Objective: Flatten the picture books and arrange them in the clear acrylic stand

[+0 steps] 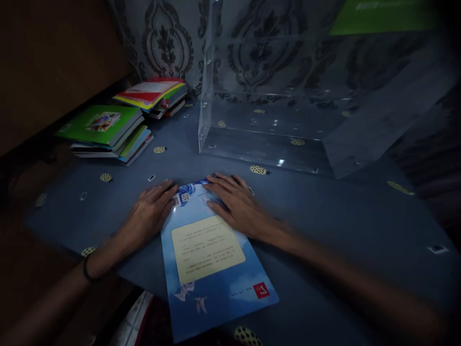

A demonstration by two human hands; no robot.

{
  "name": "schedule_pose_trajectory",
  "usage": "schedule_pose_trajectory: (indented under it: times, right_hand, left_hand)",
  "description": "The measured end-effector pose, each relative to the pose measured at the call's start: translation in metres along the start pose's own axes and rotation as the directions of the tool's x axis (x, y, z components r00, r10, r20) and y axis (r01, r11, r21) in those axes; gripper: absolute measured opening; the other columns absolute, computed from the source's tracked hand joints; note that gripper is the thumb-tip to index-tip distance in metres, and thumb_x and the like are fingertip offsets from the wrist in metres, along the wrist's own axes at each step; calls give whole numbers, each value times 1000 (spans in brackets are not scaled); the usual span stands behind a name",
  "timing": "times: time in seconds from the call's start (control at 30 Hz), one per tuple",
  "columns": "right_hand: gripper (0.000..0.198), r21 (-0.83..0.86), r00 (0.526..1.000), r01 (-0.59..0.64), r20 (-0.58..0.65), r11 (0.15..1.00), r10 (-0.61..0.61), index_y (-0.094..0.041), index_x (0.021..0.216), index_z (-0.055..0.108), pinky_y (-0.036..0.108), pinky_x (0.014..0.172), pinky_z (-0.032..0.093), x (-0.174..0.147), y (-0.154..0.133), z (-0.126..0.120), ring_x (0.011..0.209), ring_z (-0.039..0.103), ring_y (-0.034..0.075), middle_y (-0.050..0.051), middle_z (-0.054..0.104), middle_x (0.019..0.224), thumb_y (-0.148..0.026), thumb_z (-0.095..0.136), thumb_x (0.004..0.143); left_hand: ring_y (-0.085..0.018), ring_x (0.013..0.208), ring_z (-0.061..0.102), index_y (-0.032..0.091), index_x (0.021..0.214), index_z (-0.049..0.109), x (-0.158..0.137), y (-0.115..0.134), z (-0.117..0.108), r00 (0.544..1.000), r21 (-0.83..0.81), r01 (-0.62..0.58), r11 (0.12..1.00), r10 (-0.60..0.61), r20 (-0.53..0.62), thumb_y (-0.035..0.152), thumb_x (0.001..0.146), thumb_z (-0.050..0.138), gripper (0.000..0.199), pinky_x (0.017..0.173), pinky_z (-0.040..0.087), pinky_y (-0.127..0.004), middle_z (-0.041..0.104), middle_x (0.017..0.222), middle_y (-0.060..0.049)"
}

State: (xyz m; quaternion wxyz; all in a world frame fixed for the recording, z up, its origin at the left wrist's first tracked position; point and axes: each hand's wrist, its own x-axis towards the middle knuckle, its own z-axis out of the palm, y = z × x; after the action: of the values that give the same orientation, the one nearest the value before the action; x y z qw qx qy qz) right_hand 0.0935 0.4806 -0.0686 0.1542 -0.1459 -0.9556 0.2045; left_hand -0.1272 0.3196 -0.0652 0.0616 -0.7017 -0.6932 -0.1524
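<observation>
While both hands rest at the far end of a blue book, one rack and two stacks hem in the far side. With that book as the hub and twelve o'clock straight ahead, the single clear rack stands from twelve to two, apart from the fingertips and in front of the patterned wall. One green item shows high at one o'clock. The nearer stack, topped by a green book, sits at ten; the farther stack, with red and yellow on top, at eleven. How many books each contains cannot be told.

Two hands touch the one blue book: the left hand at its eleven, fingers together along the edge, though whether they pinch it I cannot tell; the right hand at its one, flat across the cover, thumb spread. One dark band circles the left wrist.

The book lies on the desk, its near-left corner reaching past the near edge at seven. Desk surface with pineapple prints stretches from two to four, out to the right edge.
</observation>
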Motion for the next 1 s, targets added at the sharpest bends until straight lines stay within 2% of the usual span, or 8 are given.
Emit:
schedule_pose_trajectory:
  times: [0.1,0.2,0.33,0.4,0.57,0.7,0.83,1.0]
  right_hand:
    - [41,-63,1000,-9,-11,998,9,-20,138,56,70,118,26,8,-1,4,147,38,35,14,55,150,-38,42,105]
    - [39,-98,995,84,-36,992,-88,-20,139,56,71,121,18,14,-14,11,150,34,35,13,55,150,-32,42,105]
    - [46,38,950,298,79,954,-301,-16,148,44,64,122,24,35,-51,23,151,32,32,15,50,153,-16,37,103]
    - [47,134,931,328,121,935,-344,-15,151,39,60,122,28,47,-68,29,149,36,30,15,52,152,-18,35,105]
    - [48,224,944,262,145,939,-298,-13,151,38,54,125,27,59,-69,39,144,45,25,16,55,149,-31,40,107]
    - [50,178,951,244,151,953,-271,-16,153,37,52,126,27,45,-43,29,151,34,24,14,46,157,-34,40,107]
    - [51,140,986,93,128,986,-111,-18,153,38,57,125,26,22,-12,11,151,34,25,12,44,158,-40,35,107]
    - [48,128,999,-24,46,991,19,-23,150,44,62,123,29,3,11,5,150,35,29,9,47,157,-39,37,105]
  left_hand:
    - [-31,127,59,19,135,59,-21,2,-6,996,34,89,995,-88,-31,39,106,37,42,102,53,-52,58,145,-14]
    - [-31,124,60,18,130,60,-36,9,-11,989,41,121,992,-117,-87,39,105,41,38,99,55,-50,59,141,-15]
    - [-28,109,64,17,118,63,-43,19,-14,987,37,99,994,-93,-127,30,103,46,26,93,56,-44,69,118,-13]
    - [-28,101,65,16,112,64,-43,20,-14,987,57,92,994,-84,-139,26,103,44,24,87,57,-44,70,107,-13]
    - [-27,102,66,17,109,64,-44,19,-13,989,30,71,997,-66,-130,27,103,45,23,85,55,-42,71,112,-12]
    - [-26,101,68,18,112,65,-42,18,-13,985,60,77,995,-67,-159,32,103,48,24,85,55,-42,73,112,-11]
    - [-27,101,68,19,115,65,-42,21,-15,986,49,92,995,-84,-144,33,102,49,24,87,56,-43,72,113,-10]
    - [-35,116,64,18,137,53,-51,41,-16,994,96,101,990,-96,-51,52,101,45,50,93,55,-53,62,134,-19]
